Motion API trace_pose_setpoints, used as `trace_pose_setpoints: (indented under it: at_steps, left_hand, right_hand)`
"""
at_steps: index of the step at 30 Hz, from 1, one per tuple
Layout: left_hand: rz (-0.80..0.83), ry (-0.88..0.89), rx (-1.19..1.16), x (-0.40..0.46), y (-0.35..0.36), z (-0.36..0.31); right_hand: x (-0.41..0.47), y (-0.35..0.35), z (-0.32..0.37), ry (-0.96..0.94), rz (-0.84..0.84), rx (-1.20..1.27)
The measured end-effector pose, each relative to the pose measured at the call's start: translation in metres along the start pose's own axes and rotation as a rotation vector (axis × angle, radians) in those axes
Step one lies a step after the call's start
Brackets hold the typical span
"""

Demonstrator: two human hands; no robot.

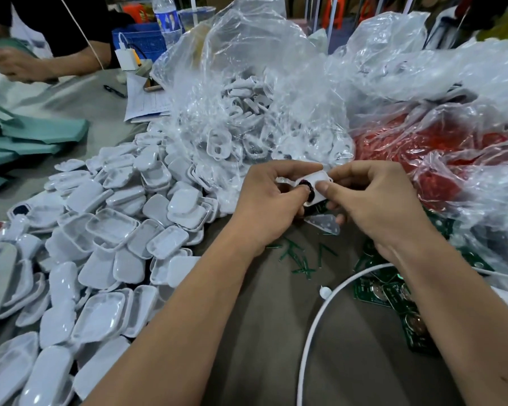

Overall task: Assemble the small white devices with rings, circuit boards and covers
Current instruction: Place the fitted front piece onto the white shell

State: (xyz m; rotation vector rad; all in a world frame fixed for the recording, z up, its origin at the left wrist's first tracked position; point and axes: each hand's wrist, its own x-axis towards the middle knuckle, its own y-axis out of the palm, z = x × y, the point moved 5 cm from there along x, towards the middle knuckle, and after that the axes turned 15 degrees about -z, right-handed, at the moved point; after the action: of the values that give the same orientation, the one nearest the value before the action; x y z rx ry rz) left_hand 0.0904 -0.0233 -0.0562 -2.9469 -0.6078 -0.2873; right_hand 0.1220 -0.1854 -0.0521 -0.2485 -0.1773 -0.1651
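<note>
Both hands meet at the middle of the view around one small white device shell (317, 180). My left hand (269, 200) pinches its left side, the thumb lying over a dark ring (309, 191) set in the shell. My right hand (376, 200) pinches the shell's right end between thumb and fingers. A big heap of white covers (106, 238) spreads across the table to the left. Green circuit boards (393, 291) with round cells lie at the right, under my right forearm.
A clear plastic bag (247, 121) of white shells stands behind my hands, a red-filled bag (423, 148) to its right. A white cable (314, 323) curves over the brown cloth near me. Green offcuts (299, 259) lie below my hands. Another person (41, 54) works at far left.
</note>
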Motion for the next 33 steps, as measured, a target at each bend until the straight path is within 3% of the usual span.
trace_pose_setpoints:
  at_steps: [7, 12, 14, 18, 24, 29, 33]
  left_hand:
    - [-0.018, 0.025, 0.039, 0.001, 0.005, 0.003]
    - [-0.055, -0.055, -0.024, -0.003, 0.008, 0.004]
    - [-0.048, -0.118, -0.111, -0.003, 0.009, 0.004]
    - [0.027, -0.405, -0.511, -0.007, 0.015, 0.002]
    - [0.163, -0.681, -0.716, -0.013, 0.018, -0.003]
    - [0.251, -0.749, -0.874, -0.012, 0.021, -0.005]
    - [0.263, -0.747, -0.933, -0.011, 0.022, -0.003]
  right_hand:
    - [0.004, -0.001, -0.005, 0.062, 0.014, 0.097]
    - [0.002, 0.0, 0.0, 0.062, -0.061, 0.13]
    - [0.003, -0.001, 0.003, 0.047, -0.081, 0.153]
    - [0.007, -0.006, 0.007, 0.046, -0.087, 0.196]
    - [0.014, -0.009, 0.022, 0.155, 0.123, 0.237]
    - [0.02, -0.01, 0.044, 0.046, 0.177, 0.087]
    - [0.02, -0.009, 0.051, -0.053, 0.047, -0.012]
